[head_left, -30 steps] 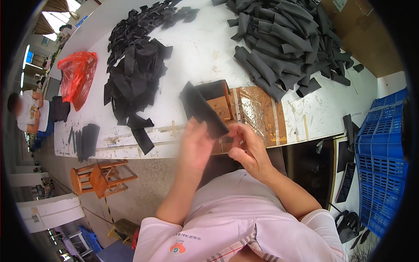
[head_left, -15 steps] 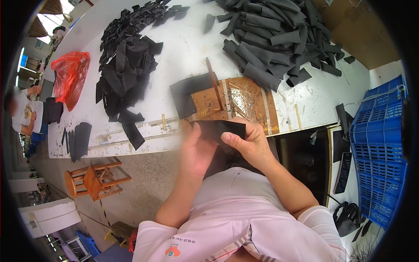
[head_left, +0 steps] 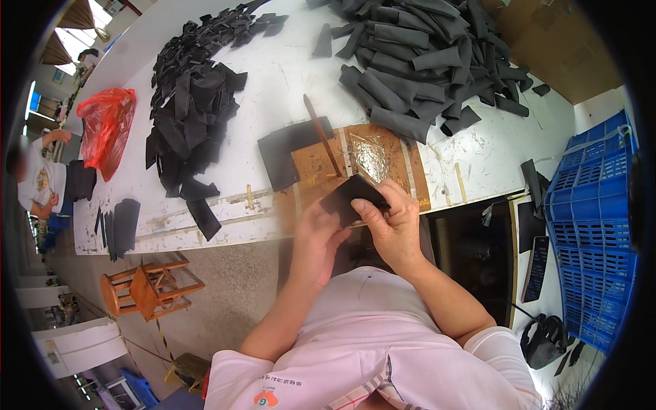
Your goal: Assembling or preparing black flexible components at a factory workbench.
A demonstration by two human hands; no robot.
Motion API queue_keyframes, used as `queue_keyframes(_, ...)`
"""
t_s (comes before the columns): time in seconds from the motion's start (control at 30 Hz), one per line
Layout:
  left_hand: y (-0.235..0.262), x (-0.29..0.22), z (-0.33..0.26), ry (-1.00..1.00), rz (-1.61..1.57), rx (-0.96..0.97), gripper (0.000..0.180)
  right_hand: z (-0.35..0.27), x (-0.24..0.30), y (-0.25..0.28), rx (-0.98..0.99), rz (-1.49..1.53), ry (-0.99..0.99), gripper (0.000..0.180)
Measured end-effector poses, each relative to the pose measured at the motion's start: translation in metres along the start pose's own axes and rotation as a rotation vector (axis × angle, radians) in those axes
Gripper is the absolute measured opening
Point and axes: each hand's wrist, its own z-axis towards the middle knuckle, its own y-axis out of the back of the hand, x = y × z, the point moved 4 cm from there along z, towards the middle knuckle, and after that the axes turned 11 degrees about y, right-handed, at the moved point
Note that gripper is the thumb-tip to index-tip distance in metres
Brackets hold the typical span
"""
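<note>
Both my hands hold one small black flat piece (head_left: 350,195) just in front of the table's near edge. My left hand (head_left: 316,236) supports it from below and from the left. My right hand (head_left: 389,219) pinches its right side with thumb on top. Right behind them a brown work board (head_left: 355,164) lies on the white table (head_left: 287,82), with a black L-shaped piece (head_left: 287,152) on its left part and a thin wooden stick (head_left: 322,133) lying across it.
A heap of flat black pieces (head_left: 191,116) covers the table's left part, and a pile of rolled dark pieces (head_left: 424,55) lies at the back right. A red plastic bag (head_left: 106,130) sits far left. Blue crates (head_left: 594,225) stand at right, a wooden stool (head_left: 147,287) lower left. Another person (head_left: 37,181) sits at the far left.
The black piece was held up over the board a second ago; my hands have brought it down and toward my body and now grip it closer together.
</note>
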Motion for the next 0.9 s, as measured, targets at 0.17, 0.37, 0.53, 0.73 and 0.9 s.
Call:
queue_keyframes(0.17,-0.001,-0.01,-0.021,-0.293,0.396,-0.223,0.028,0.003,0.011,0.003,-0.01,-0.236,0.129,0.021)
queue_keyframes(0.37,-0.027,-0.026,-0.036,-0.258,0.522,-0.121,0.025,-0.001,0.006,0.0,-0.037,-0.304,0.315,0.031)
queue_keyframes(0.53,-0.033,-0.029,-0.035,-0.197,0.574,-0.173,0.021,-0.006,0.003,-0.002,0.027,-0.387,0.348,0.019)
queue_keyframes(0.73,-0.017,-0.027,-0.027,-0.057,0.455,-0.179,0.012,-0.006,0.009,-0.004,0.063,-0.493,0.475,0.021)
queue_keyframes(0.9,-0.004,-0.023,-0.015,0.066,0.279,-0.153,0.007,-0.01,0.009,-0.008,0.16,-0.67,0.614,0.023)
